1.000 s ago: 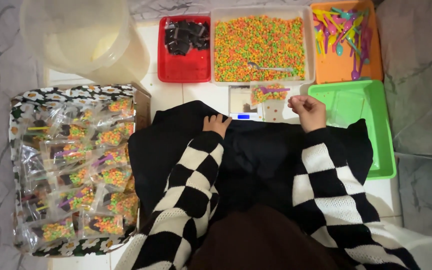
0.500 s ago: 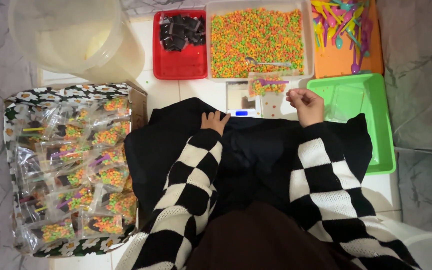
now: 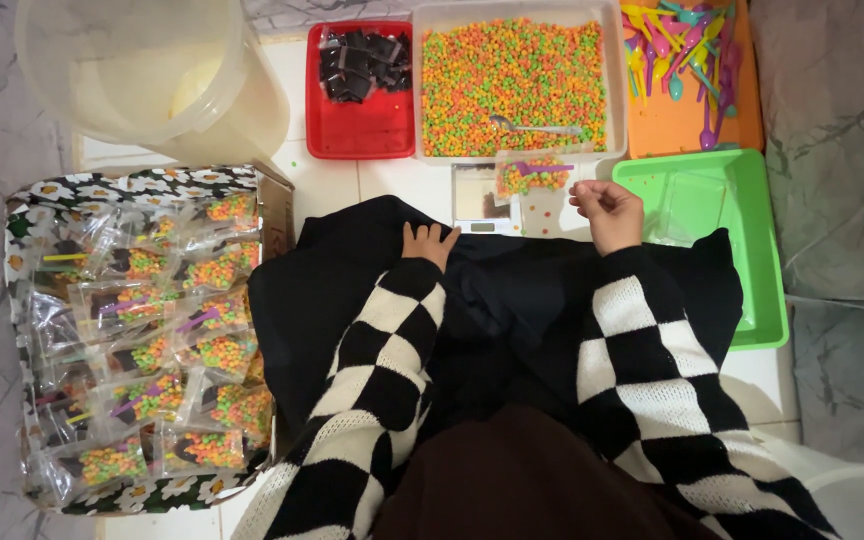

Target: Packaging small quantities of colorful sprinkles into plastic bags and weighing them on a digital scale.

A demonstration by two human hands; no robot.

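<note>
While our right hand (image 3: 609, 213) hung just above the lap with its fingers curled loosely inward, its grip was narrow, and we could not tell whether anything small was pinched between thumb and forefinger. Our left hand (image 3: 428, 243) lay flat on the black cloth (image 3: 512, 300) over our knees, fingers spread, holding nothing.

Just ahead of the right hand stood the small clear plastic bag of orange, green and yellow pellets (image 3: 533, 176) with a purple spoon laid across its top, resting on the small white scale (image 3: 484, 198). Beyond it sat the large clear tray of the same coloured pellets (image 3: 514, 80), a metal spoon (image 3: 532, 127) lying in it. To its left was the red square tray of dark wrapped pieces (image 3: 359, 90), to its right the orange tray of bright plastic spoons (image 3: 687, 75). The empty-looking green plastic tray (image 3: 742, 250) lay just beside the right hand. At our far left, the flower-patterned box of filled packets (image 3: 137, 340) sat below a big translucent bucket (image 3: 147, 75).
</note>
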